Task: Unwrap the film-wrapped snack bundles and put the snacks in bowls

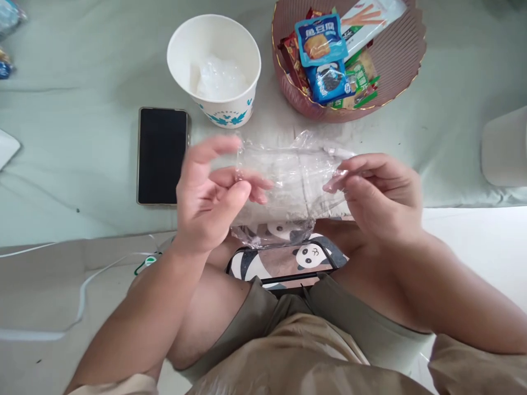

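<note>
A clear, crinkled plastic bag is spread between my two hands, above my lap. At its left edge is my left hand, the thumb bent over the lower fingers with the film between them. Its index finger is raised apart and slightly blurred. My right hand pinches the bag's right edge between thumb and fingers. A white paper tub with blue-green leaf prints stands just beyond the bag, crumpled clear plastic inside it.
A pink ribbed bowl with a gold rim holds several snack packets. The black-screened phone lies left of my left hand on the pale green cloth. A panda-print item sits between my legs, and a white container stands far right.
</note>
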